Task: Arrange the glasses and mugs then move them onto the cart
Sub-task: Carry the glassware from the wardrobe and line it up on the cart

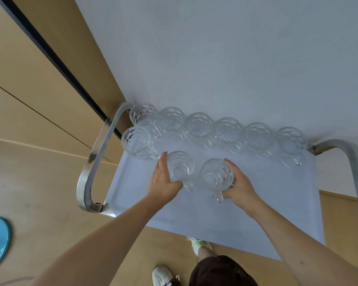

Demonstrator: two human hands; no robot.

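Against the pale wall [235, 48] stood the cart [194, 213], its light tray top framed by bent metal handles [95, 153] at either end, and we noted that parking it flush to the wall gave the back row something to line up along. Six glass mugs [198, 125] ran in that back row, rims nearly touching, each handle turned toward us and to the right, presumably so any one could be lifted without reaching over its neighbours. A seventh mug [135, 141] had begun a second row at the left end, just in front of the first mug and close to the left handle. Our judgement was that the second row was being filled from left to right. The left hand [163, 182] cupped a mug [179, 166] around its left side, fingers curved along the wall and thumb under the near edge, just beside the seventh mug. The right hand [239, 185] wrapped the right side of another mug [217, 175], fingers curled round the body, the mug's handle pointing down toward us. We could not tell whether either mug was already resting on the tray or held slightly above it. Gripping the bodies rather than the handles seemed to allow steadier placement and a final twist to match the row.
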